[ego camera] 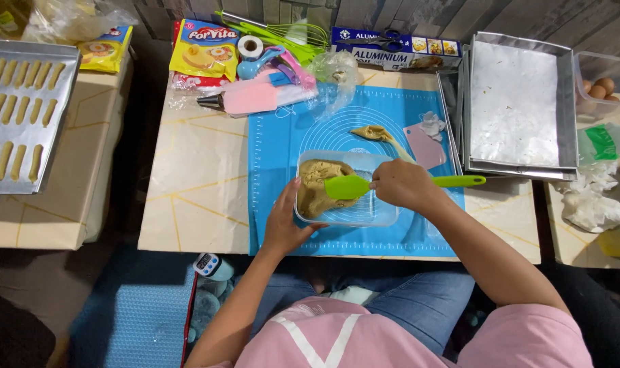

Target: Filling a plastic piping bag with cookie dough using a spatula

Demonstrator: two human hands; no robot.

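Dough (318,185) lies left of the right hand (404,184), whose fingers grip the horizontal green spatula (364,185); left hand (284,219) fingers press the container (364,212).

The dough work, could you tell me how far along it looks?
Done: one tray holds rows of shaped dough sticks. In hand: the right hand works a green spatula in the dough tub, steadied by the left hand. Left: that dough; the foil-lined tray sits empty.
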